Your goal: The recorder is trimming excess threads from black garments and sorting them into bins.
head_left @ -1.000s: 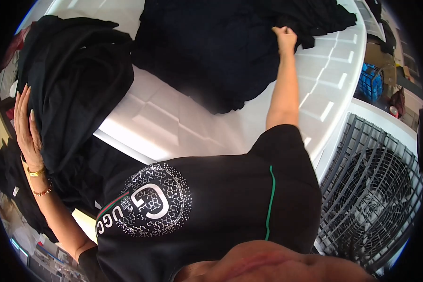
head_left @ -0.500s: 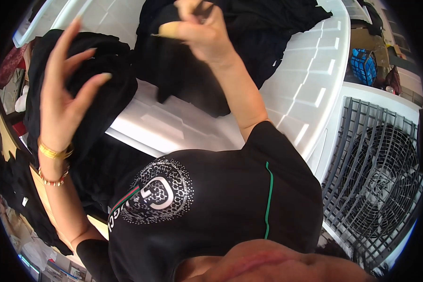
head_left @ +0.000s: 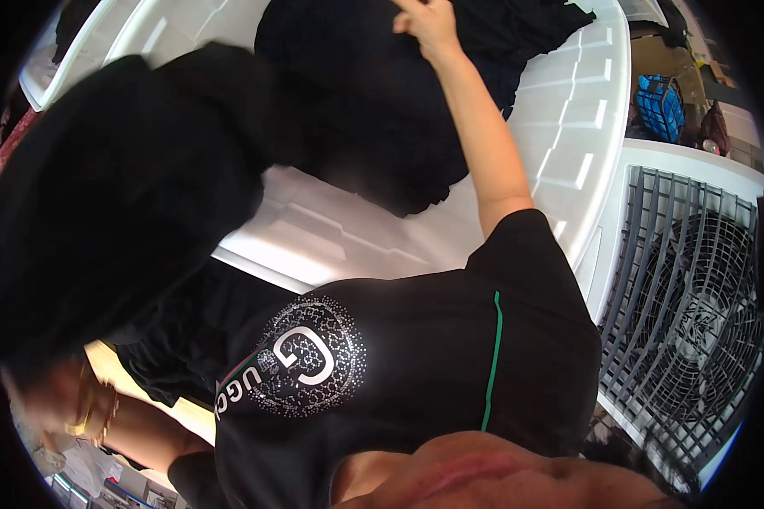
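The black cloth (head_left: 127, 187) spreads in a loose, blurred bulk across the left side, over the near-left edge of the white plastic bin (head_left: 564, 140), while a dark navy-black garment pile (head_left: 356, 110) lies slumped inside the bin. The left hand (head_left: 47, 394) is at the lower end of the black cloth, too smeared to tell whether its fingers are closed on the fabric or only against it. The right hand (head_left: 431, 25) is over the pile near the upper edge of the view; a finger points out to the left, the rest are partly cut off, and I cannot tell whether they pinch any fabric. Both fabrics look soft and limp, with nothing fragile about them; a single layer should be light, though a bunched armful probably drags and sags. The matt surface suggests little slip. Gathering a fold at each end seems the surest hold, since a one-handed grip in the middle would likely let the ends droop and tangle.
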Motion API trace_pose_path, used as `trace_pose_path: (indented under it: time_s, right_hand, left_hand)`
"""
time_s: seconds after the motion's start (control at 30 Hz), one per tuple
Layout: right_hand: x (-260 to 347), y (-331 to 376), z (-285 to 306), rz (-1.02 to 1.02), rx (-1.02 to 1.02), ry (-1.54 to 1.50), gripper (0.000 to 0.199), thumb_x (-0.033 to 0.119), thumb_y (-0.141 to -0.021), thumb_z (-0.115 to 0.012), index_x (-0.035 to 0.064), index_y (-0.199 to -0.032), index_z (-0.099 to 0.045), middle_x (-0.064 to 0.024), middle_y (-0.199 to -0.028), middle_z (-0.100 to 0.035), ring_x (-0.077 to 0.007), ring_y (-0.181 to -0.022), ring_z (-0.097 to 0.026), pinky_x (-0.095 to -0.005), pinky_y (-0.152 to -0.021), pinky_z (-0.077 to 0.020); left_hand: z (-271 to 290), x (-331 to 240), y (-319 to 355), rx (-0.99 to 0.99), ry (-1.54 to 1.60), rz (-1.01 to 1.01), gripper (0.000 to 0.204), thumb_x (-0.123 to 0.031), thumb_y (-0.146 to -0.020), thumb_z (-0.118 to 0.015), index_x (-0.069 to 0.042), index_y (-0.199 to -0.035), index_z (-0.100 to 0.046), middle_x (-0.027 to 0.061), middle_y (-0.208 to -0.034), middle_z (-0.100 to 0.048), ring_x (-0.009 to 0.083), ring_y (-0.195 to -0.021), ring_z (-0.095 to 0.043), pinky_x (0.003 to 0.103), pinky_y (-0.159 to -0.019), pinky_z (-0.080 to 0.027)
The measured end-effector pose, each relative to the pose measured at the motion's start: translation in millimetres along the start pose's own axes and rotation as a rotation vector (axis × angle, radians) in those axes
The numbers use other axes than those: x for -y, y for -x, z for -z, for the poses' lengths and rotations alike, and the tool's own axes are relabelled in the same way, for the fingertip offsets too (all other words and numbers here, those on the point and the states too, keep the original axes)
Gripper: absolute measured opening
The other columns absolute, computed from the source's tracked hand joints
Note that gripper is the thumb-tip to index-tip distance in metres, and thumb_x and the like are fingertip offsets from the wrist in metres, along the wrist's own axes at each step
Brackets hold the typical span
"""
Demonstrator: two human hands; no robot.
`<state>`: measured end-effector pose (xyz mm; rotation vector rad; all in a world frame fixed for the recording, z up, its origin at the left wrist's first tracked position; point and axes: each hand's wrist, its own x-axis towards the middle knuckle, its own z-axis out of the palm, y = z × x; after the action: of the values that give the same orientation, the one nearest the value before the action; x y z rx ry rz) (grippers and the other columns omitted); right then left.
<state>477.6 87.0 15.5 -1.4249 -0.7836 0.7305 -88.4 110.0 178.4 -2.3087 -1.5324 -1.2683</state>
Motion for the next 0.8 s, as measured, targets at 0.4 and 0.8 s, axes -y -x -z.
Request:
trace_pose_path:
  time_s: [0.4,0.8]
  right_hand:
    - [-167.7,-58.7,99.7,-0.001,0.247,1.677,0.028,0.035,-0.091,-0.059,0.0304,-0.117,-0.068,-0.0042,-0.159,-0.012,-0.0278,-0.117,-0.057,-0.0412,-0.096,-0.0485]
    - [-192.9,-81.1,94.5,-0.465,0.274,1.35,0.053,0.038,-0.081,-0.071,0.0104,-0.124,-0.057,-0.0156,-0.121,-0.062,-0.0301,-0.109,-0.062,-0.036,-0.09,-0.0511]
  left_hand:
    - [233.5,230.5,50.9,-0.688,0.561,0.896,0.036,-0.021,-0.085,-0.063,0.001,-0.113,-0.064,0.0165,-0.119,-0.064,0.0282,-0.108,-0.062,0.044,-0.095,-0.049]
    - [150.2,147.5,77.5,-0.212,0.705,1.313,0.048,-0.012,-0.099,-0.048,0.002,-0.143,-0.034,0.0244,-0.147,-0.035,0.033,-0.137,-0.035,0.045,-0.113,-0.033]
